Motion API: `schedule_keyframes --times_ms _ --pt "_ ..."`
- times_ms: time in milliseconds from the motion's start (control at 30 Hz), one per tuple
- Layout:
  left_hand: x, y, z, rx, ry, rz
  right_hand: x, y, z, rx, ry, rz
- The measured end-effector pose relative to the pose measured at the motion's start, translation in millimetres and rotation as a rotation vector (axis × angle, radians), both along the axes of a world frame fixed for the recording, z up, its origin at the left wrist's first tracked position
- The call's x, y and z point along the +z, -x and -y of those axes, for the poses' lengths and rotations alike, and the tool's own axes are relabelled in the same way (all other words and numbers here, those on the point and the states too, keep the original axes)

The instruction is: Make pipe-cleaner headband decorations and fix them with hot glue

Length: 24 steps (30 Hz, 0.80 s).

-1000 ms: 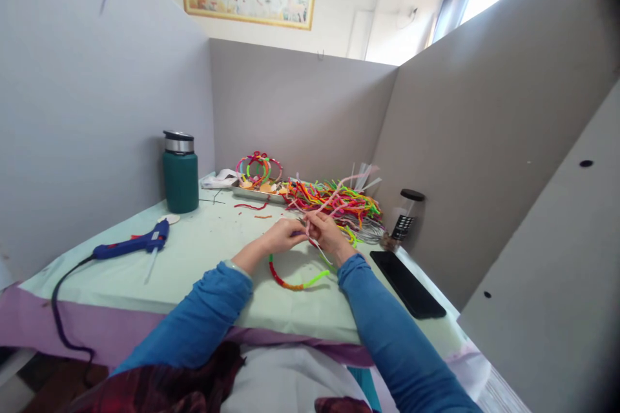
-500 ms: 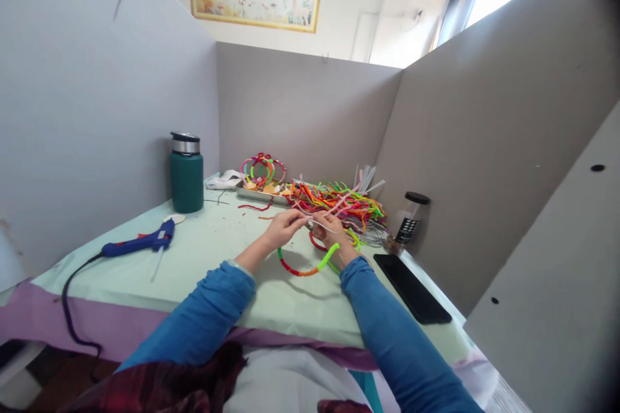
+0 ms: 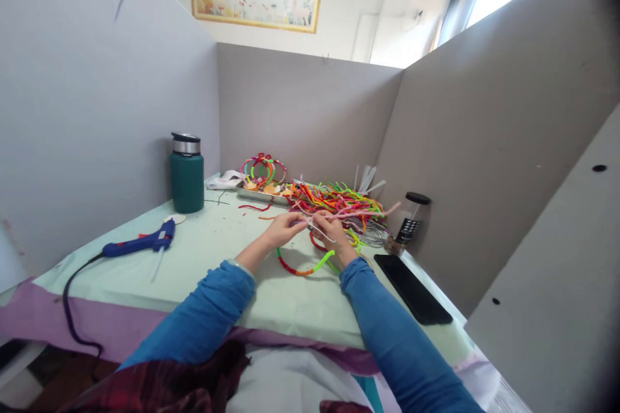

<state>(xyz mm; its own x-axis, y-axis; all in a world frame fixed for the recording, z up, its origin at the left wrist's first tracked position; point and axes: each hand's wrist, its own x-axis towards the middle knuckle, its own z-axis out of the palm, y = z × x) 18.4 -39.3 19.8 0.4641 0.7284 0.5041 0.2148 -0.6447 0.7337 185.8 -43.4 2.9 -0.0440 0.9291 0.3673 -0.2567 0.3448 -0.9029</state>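
My left hand (image 3: 281, 232) is closed, its thumb and fingertips pinched together on a thin white strip (image 3: 323, 233) with some pink around it. Close beside it, my right hand (image 3: 334, 232) pinches a fuzzy pink pipe cleaner (image 3: 371, 213), whose loose end sticks out to the right. The strip's free end runs down in front of the right hand. Fingers cover the spot where strip and pipe cleaner meet. Below the hands is a curved band wrapped in green, red and orange pipe cleaner (image 3: 301, 273). More red and yellow-green loops lie partly behind my right wrist.
A pile of colored pipe cleaners (image 3: 339, 200) lies behind the hands, beside a metal tray (image 3: 264, 195) with wrapped hoops (image 3: 261, 169). At left are a green bottle (image 3: 187, 177) and a blue glue gun (image 3: 140, 245); at right, a black phone (image 3: 411, 288) and a black-lidded container (image 3: 411, 219).
The pink pipe cleaner's loose end has swung from pointing up and away down to the right. The white strip's free end has dipped slightly. Both hands stay nearly in place.
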Motion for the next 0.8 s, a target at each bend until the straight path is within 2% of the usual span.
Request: schedule_keyframes --times_ms 200,333,533,800 --pt "-6.4 -0.4 -4.8 -0.048 -0.062 -0.044 1.4 1.2 1.6 -0.024 0.006 0.009" --pt "-5.5 0.6 -2.6 0.002 -0.123 -0.087 0.4 1.6 0.9 -0.004 0.029 0.010" --pt "-2.5 0.7 1.5 0.087 -0.209 -0.077 -4.6 1.1 -6.2 0.101 0.023 0.007" --pt "-4.4 2.1 0.9 0.067 -0.267 -0.054 -2.5 1.3 -2.6 0.105 0.027 0.020"
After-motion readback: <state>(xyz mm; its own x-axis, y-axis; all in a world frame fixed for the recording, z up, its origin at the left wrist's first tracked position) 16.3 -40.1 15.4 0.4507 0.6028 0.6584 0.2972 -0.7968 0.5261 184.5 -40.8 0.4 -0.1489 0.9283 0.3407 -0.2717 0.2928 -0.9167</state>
